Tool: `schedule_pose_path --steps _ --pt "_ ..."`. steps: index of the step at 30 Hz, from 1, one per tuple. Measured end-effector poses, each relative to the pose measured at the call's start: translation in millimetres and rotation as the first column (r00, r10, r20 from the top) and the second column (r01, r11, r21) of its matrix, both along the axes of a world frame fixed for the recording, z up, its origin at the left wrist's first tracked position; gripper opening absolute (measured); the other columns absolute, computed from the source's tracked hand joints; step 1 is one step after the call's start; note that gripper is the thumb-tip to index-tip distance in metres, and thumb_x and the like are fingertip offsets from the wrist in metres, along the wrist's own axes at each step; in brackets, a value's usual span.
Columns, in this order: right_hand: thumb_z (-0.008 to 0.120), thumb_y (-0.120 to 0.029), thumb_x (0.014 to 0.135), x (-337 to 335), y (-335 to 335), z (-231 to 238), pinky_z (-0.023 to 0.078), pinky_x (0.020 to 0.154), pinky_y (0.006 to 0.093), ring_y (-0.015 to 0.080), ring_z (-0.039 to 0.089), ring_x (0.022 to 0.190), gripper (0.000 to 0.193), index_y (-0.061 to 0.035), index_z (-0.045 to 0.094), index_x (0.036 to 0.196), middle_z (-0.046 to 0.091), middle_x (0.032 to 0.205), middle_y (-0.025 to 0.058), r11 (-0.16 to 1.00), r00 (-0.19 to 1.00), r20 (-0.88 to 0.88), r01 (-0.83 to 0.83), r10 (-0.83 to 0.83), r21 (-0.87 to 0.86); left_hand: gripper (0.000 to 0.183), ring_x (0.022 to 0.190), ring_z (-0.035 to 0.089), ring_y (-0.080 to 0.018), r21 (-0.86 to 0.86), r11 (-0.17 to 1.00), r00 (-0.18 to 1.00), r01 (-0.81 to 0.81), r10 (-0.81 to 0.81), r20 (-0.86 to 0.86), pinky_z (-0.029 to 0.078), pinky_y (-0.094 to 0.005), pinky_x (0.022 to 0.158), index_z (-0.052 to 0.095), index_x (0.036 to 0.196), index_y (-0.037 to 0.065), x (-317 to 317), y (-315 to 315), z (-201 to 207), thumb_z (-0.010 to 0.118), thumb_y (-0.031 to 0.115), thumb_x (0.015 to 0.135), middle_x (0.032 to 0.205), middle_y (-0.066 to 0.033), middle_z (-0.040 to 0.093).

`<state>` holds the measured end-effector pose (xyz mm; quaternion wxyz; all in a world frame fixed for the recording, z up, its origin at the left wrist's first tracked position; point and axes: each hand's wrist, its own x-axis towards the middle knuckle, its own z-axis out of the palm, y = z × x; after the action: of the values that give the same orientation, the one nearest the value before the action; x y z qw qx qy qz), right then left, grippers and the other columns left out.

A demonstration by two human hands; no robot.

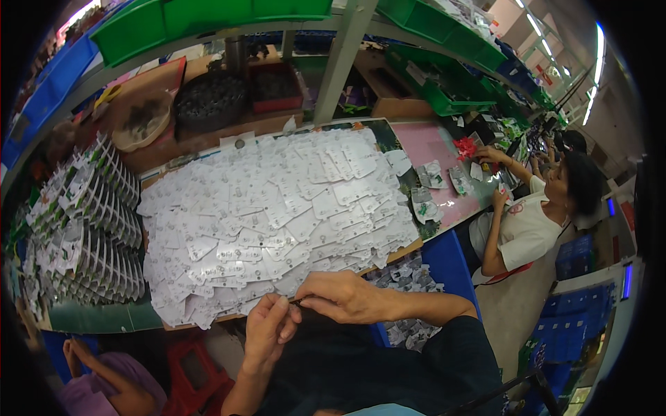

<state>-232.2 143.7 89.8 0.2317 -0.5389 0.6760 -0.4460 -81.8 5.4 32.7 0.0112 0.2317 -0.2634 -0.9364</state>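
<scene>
My left hand [269, 327] and my right hand [347, 298] meet at the near edge of the bench. Both are closed, their fingertips pinching a small dark, thin piece [296, 301]; its kind is too small to make out. Just beyond them spreads a thick, overlapping layer of white plastic-looking pieces [270, 215] with small round marks. Below my right forearm, a blue bin [380, 334] holds more crumpled-looking whitish pieces [409, 277].
Stacked white-and-green packs [90, 229] rise at the left. Behind lie a round black tray [211, 99], a red bin [274, 87] and a tan bowl [142, 121]. A metal post [343, 62] carries green bins [208, 24] overhead. People sit at right [534, 215] and lower left [114, 381].
</scene>
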Motion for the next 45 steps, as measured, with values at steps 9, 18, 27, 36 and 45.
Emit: schedule_pose_path --steps 9,18,27,36,45 --pt "0.066 -0.008 0.087 7 -11 7 0.050 0.058 0.0351 0.0251 0.064 0.069 0.011 -0.0007 0.062 0.095 0.062 0.083 0.0104 0.988 0.984 0.172 0.009 -0.036 0.154 0.013 0.052 0.044 -0.0064 -0.232 0.972 1.000 -0.026 0.028 0.004 0.030 -0.0177 0.043 0.048 0.104 0.006 -1 2 1 0.055 0.015 0.099 0.078 -0.0093 0.062" --pt "0.067 -0.001 0.082 1 -24 -4 0.051 0.065 0.0347 0.0275 0.064 0.078 0.014 -0.0025 0.062 0.095 0.062 0.091 0.0103 0.986 0.981 -0.193 0.000 -0.033 -0.168 0.021 0.048 0.041 -0.0062 -0.091 0.993 0.997 0.081 -0.082 -0.011 0.031 -0.0176 0.043 0.055 0.108 0.001 5 -14 10 0.051 0.021 0.101 0.072 -0.0083 0.061" --pt "0.065 -0.009 0.088 -5 -23 -4 0.050 0.073 0.0326 0.0230 0.062 0.086 0.013 -0.0029 0.063 0.100 0.061 0.094 0.0096 0.985 0.967 0.190 -0.174 0.169 0.010 0.019 0.047 0.042 -0.0053 -0.353 0.917 0.983 0.183 -0.181 0.041 0.032 -0.0167 0.044 0.056 0.105 -0.001 13 -23 6 0.052 0.016 0.100 0.075 -0.0113 0.064" --pt "0.050 -0.040 0.099 -1 -22 -17 0.046 0.044 0.0305 0.0164 0.058 0.044 0.050 0.0009 0.062 0.072 0.060 0.057 0.0083 0.946 0.951 0.305 -0.059 -0.044 0.319 0.014 0.048 0.043 -0.0048 -0.685 0.721 0.995 0.101 -0.055 0.089 0.033 -0.0178 0.045 0.054 0.102 0.001 2 -6 5 0.055 0.014 0.098 0.074 -0.0090 0.064" --pt "0.061 -0.015 0.091 3 -16 -15 0.049 0.064 0.0365 0.0339 0.061 0.076 0.014 -0.0021 0.059 0.087 0.060 0.084 0.0143 0.999 0.989 -0.148 0.011 -0.017 -0.042 0.036 0.047 0.048 -0.0093 -0.547 0.810 0.978 0.210 -0.175 0.116 0.036 -0.0232 0.044 0.060 0.085 0.004 0 -21 5 0.048 0.034 0.100 0.065 -0.0075 0.062"
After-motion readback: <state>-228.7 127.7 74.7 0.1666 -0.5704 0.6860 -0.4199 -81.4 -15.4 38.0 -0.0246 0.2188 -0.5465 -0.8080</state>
